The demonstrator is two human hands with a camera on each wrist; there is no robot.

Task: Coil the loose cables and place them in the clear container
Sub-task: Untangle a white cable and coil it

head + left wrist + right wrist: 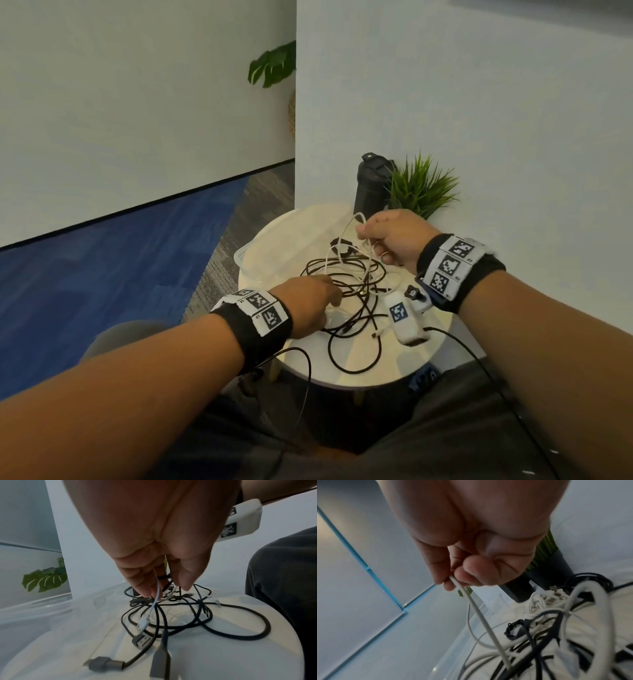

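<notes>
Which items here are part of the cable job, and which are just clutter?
Job:
- white cable, pinched by right hand
- black cables, tangled on the table
- clear container
- left hand, fingers in the tangle, a white strand running between them

Lying about:
- black bottle
- small green plant
- round white table

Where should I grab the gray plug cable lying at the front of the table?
Pinch the gray plug by its flat sides, coming from above. It lies flat and clear of the tangle, where the left hand works; its stiff body probably grips better than thin cord.
</notes>
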